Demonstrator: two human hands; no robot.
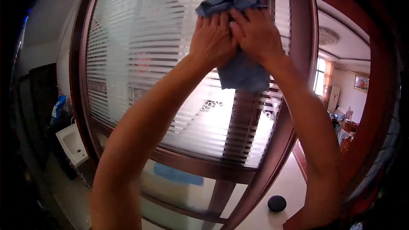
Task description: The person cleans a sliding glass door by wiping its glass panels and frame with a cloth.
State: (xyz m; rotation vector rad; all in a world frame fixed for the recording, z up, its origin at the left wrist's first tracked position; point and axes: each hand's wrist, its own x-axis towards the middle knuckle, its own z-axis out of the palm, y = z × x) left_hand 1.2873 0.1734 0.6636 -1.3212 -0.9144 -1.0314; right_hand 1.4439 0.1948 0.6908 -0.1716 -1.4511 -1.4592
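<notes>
A blue-grey cloth [245, 74] lies against the upper glass panel [140, 72] of a brown-framed door. My left hand [214, 37] presses the cloth to the glass, its fingers pointing up over the fabric. Right beside it, my right hand [259, 34] holds the same cloth, and the two hands touch at the thumbs. The cloth's bunched upper edge shows above my fingertips, and its lower part hangs below my wrists. Both palms are hidden from view. Horizontal stripes run across the glass.
A brown door frame [303, 30] stands to the right, with a room beyond it. On the pale floor there sits a round black object [277, 203]. At the left are a white sink [73, 145] and a blue packet [59, 107].
</notes>
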